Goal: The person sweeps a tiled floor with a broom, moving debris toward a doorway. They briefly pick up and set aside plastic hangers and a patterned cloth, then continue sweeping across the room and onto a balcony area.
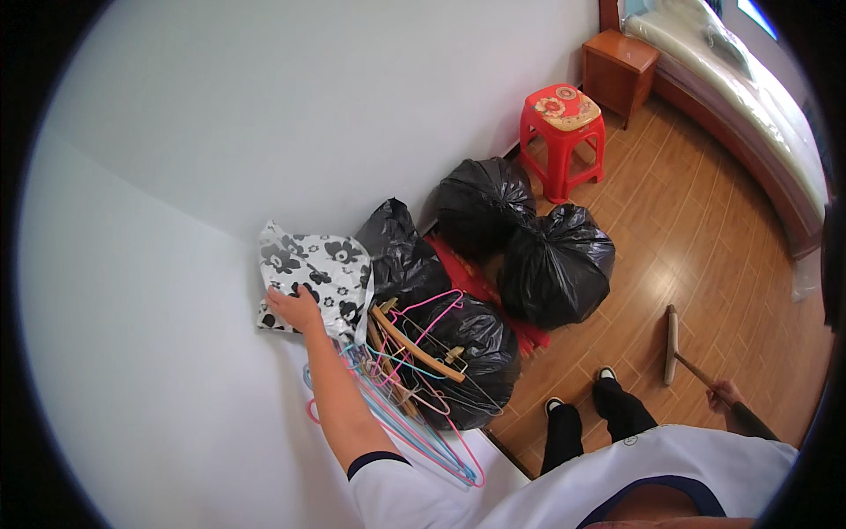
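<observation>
My left hand grips the left side of a white bag with a black flower print, beside the wall. Just below and to the right of that bag lies a tangled pile of clothes hangers in pink, blue, wood and wire. Part of the pile leans over a full black plastic bag. At the right, my right hand is closed around the handle of a long-handled floor tool, a broom or mop. Its narrow crosspiece rests at floor level.
More stuffed black plastic bags stand along the wall, with red fabric between them. Beyond them are a red plastic stool and a wooden nightstand. A plastic-wrapped mattress lies on a bed at the upper right.
</observation>
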A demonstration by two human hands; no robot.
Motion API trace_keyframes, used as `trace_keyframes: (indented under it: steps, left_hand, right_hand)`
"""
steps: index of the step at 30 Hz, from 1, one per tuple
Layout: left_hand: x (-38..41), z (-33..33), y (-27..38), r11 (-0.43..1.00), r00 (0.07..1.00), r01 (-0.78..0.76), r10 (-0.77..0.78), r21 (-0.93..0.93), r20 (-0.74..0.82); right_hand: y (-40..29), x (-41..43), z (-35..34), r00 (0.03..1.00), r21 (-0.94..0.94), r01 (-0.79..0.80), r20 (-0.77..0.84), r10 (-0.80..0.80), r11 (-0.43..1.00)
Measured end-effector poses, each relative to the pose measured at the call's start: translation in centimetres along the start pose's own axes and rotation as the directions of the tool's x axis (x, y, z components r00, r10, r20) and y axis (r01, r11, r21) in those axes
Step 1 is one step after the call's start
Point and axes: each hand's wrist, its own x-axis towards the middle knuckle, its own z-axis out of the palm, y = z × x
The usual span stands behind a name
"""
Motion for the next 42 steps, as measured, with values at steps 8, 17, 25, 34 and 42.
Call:
trace_keyframes:
  steps: [8, 17, 25, 34, 42]
  left_hand:
    - [6.7, -3.6, 2.7, 0.95, 0.968, -0.163, 0.206, 0.267, -0.141]
    - [13.0, -5.6, 5.2, 0.749, 0.888, -0.287, 0.442, 0.598, -0.127]
    - [15.6, -2.1, 5.1, 0.566, 0.873, -0.282, 0.486, 0.774, -0.038]
    - [11.2, 6.4, 1.0, 0.596, 0.874, -0.457, 0.436, 0.66, 0.212]
    - [8.1, 9.7, -5.9, 0.881, 0.728, -0.222, -0.134, 0.417, 0.672]
  right_hand:
    - [-2.0, 3.7, 0.5, 0.991, -0.09, 0.133, 0.029, -0.131, 0.987]
    - [-10.0, 3.9, 6.9, 0.999, -0.284, -0.016, -0.037, 0.006, 0.959]
    - [-14.3, 2.9, 11.6, 0.99, -0.105, -0.138, -0.01, 0.138, 0.985]
    - [-16.5, 5.1, 12.6, 0.985, -0.167, -0.16, 0.036, 0.168, 0.973]
    - [-16.0, 5.0, 12.2, 0.979, -0.183, -0.178, 0.064, 0.192, 0.967]
